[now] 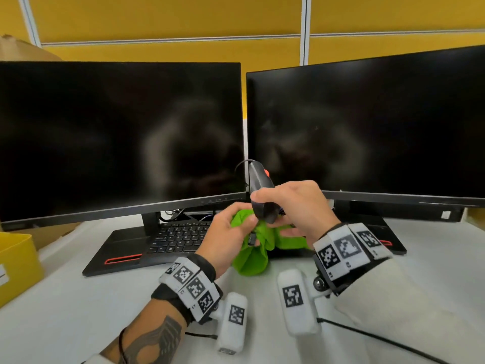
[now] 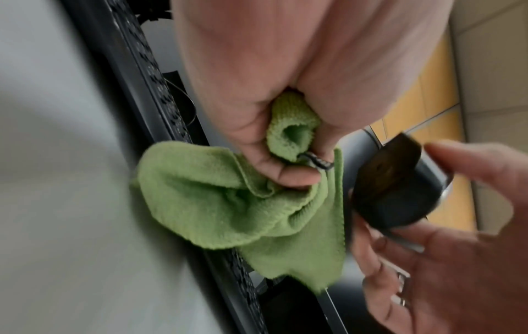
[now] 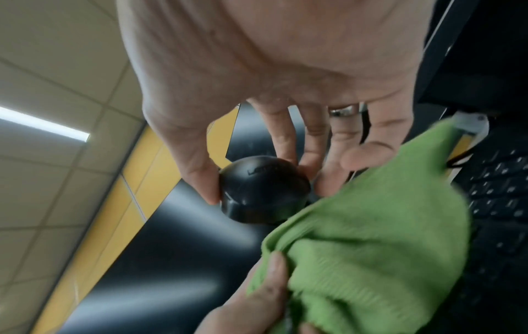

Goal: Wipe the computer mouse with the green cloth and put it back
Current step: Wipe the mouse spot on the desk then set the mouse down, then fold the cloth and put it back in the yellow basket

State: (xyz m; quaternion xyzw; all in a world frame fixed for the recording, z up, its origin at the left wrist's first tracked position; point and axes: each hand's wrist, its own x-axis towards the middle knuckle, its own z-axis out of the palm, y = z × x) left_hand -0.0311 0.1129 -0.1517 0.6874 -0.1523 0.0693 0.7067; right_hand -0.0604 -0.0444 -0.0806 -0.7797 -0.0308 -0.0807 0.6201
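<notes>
A black computer mouse (image 1: 258, 191) with a red wheel is held up on end above the keyboard, its cable looping off the top. My right hand (image 1: 294, 203) pinches its lower end between thumb and fingers; the same mouse (image 3: 262, 192) shows from behind in the right wrist view. My left hand (image 1: 231, 232) grips a bunched green cloth (image 1: 256, 248) just below and left of the mouse. In the left wrist view the cloth (image 2: 228, 203) hangs from my curled fingers beside the mouse (image 2: 397, 194). Whether cloth and mouse touch is hidden.
Two dark monitors (image 1: 118, 137) (image 1: 367, 127) stand side by side at the back. A black keyboard (image 1: 178, 236) lies under the hands on the white desk (image 1: 78, 311). A yellow box (image 1: 15, 264) sits at the left edge. Cables trail across the near desk.
</notes>
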